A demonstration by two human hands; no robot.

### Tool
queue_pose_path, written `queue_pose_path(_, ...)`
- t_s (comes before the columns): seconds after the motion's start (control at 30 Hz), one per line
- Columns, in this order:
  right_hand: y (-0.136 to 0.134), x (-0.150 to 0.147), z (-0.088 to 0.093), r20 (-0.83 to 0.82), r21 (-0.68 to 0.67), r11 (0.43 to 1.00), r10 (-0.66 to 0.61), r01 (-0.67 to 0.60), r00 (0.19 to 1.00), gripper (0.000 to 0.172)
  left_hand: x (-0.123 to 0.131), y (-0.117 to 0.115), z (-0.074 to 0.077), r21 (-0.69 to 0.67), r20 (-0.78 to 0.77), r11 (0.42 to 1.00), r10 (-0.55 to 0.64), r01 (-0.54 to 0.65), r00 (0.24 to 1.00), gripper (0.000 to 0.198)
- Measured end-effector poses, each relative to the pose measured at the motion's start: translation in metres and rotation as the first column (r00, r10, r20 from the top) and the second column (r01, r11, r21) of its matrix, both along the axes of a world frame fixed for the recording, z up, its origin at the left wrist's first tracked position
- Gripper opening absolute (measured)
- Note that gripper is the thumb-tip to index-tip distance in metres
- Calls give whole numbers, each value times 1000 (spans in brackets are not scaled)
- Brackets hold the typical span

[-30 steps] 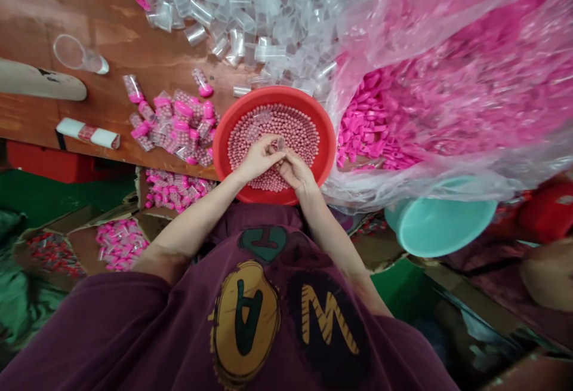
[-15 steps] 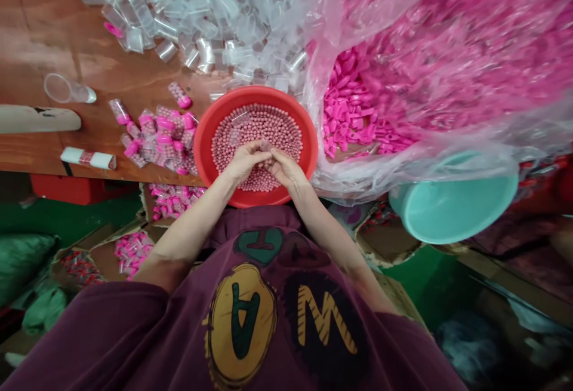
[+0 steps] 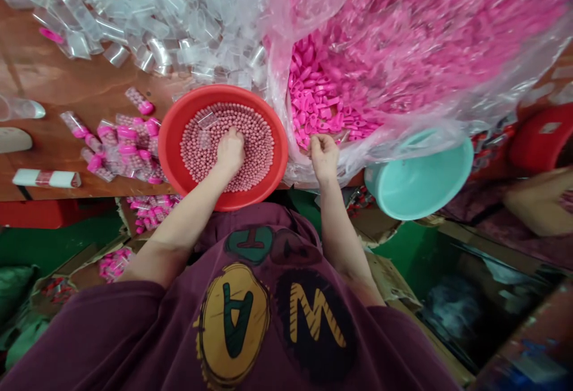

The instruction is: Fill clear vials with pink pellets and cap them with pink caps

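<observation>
My left hand (image 3: 231,151) is down in a red basin (image 3: 169,146) of small pink beads (image 3: 255,140). Its fingers are closed, and whatever they hold is hidden. Two clear tubes (image 3: 207,119) lie on the beads near it. At the near edge of a heap of bright pink plastic caps (image 3: 313,95), my right hand (image 3: 324,155) has its fingers curled together. What lies between those fingertips cannot be made out.
Bead-filled tubes with pink caps (image 3: 128,143) lie left of the basin. Clear empty tubes (image 3: 152,21) are heaped behind it. Plastic sheeting (image 3: 277,74) surrounds the caps. A teal tub (image 3: 416,182) hangs at the table edge. Another person's arm (image 3: 541,200) shows at right.
My hands, together over the basin before, have parted. The right has moved right to the caps; the left has gone into the beads. The view has shifted rightward.
</observation>
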State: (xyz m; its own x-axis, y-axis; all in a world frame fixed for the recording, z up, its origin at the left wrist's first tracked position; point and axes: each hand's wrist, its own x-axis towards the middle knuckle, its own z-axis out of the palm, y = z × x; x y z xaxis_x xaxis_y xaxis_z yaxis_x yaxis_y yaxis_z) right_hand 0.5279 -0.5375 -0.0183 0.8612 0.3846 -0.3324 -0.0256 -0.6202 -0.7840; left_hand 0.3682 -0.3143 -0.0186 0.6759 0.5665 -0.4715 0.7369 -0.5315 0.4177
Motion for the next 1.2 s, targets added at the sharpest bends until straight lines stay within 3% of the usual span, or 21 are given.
queue_pose_path(0.07, -11, 15, -19, 90, -122, 992, 56, -45, 994, 31, 15, -17, -6, -115, 105, 993, 48, -36, 993, 26)
queue_pose_path(0.2, 0, 14, -47, 111, -184, 973, 161, -139, 981, 15, 28, -32, -12, -261, 226, 964, 111, -49, 968, 28)
queue_pose_path(0.3, 12, 7, -57, 155, -248, 958, 186, -144, 970, 19, 17, -27, -9, -333, 292, 940, 178, -74, 940, 39)
queue_pose_path(0.4, 17, 7, -60, 180, -286, 946, 211, -154, 961, 17, -1, -16, 1, -489, 422, 870, 301, -65, 855, 46)
queue_pose_path(0.47, 17, 8, -60, 186, -265, 949, 222, -169, 957, 11, -11, -11, 10, -618, 458, 786, 390, -30, 799, 52)
queue_pose_path(0.57, 15, 9, -54, 223, -223, 964, 195, -145, 955, 11, -20, -6, 28, -788, 412, 615, 510, 15, 755, 59)
queue_pose_path(0.7, 10, 6, -37, 265, -150, 988, 87, -48, 960, 23, -27, -5, 56, -942, 269, 328, 609, 72, 746, 55)
queue_pose_path(0.8, 12, 0, -16, 181, 68, 997, -60, 49, 982, 39, -30, -5, 70, -991, 131, 114, 672, 73, 729, 51)
queue_pose_path(0.9, 26, -14, 17, -13, 273, 960, -55, 56, 998, 46, -31, -6, 76, -998, 35, -8, 689, 56, 724, 38)
queue_pose_path(0.97, 40, -26, 42, -149, 354, 935, 38, 17, 988, 43, -31, -6, 78, -998, 0, -45, 687, 42, 727, 31)
queue_pose_path(1.03, 55, -39, 65, -257, 421, 907, 129, -9, 958, 41, -31, -6, 80, -999, -12, -32, 675, 13, 737, 33)
queue_pose_path(1.2, 81, -58, 100, -327, 448, 891, 235, -69, 915, 48, -31, -5, 83, -987, 10, 129, 633, -93, 774, 61)
